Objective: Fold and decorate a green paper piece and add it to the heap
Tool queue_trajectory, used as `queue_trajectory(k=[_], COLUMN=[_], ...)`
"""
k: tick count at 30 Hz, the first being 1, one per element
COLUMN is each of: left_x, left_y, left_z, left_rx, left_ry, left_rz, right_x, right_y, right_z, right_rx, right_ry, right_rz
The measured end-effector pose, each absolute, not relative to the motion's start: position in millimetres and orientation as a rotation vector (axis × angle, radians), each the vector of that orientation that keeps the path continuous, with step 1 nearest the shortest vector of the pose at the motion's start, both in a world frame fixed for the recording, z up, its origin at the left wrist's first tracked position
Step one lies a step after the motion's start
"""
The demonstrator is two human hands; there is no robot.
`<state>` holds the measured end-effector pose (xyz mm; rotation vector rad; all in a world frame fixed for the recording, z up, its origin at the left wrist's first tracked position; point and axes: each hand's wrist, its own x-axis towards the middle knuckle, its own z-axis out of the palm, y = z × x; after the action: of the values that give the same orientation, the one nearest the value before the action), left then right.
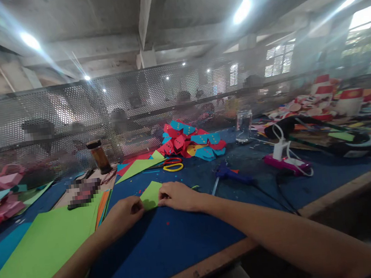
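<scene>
A small piece of green paper (151, 195) lies between my two hands, low over the blue tabletop (170, 251). My left hand (127, 213) pinches its left edge, fingers curled. On the opposite edge, my right hand (180, 196) has its fingers closed on the same paper. Beyond them rests a larger green sheet (138, 167) with a pointed tip, partly over red paper. Scissors with red and yellow handles (172, 164) lie just past my right hand. To the left, large green sheets (51, 246) sit in a stack beside my left forearm.
A blue glue gun (232, 174) lies right of my right hand, near a purple power strip (287, 163). Folded red and blue paper pieces (189, 141) are heaped at the back. A glass jar (244, 126) and brown bottle (99, 158) stand before the perforated metal screen (128, 96).
</scene>
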<state>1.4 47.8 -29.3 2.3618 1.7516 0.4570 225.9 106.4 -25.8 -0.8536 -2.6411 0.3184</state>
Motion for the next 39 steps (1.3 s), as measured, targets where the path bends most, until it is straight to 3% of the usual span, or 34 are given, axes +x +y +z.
queue_trajectory(k=[39], left_x=[-35.0], left_y=[50.6], left_z=[-7.4], left_rx=[2.161], left_ry=[1.703], left_rz=[0.213], right_x=[231.1], right_y=[112.7], right_z=[-23.4], right_rx=[-1.058], right_ry=[-2.628], right_rz=[0.419])
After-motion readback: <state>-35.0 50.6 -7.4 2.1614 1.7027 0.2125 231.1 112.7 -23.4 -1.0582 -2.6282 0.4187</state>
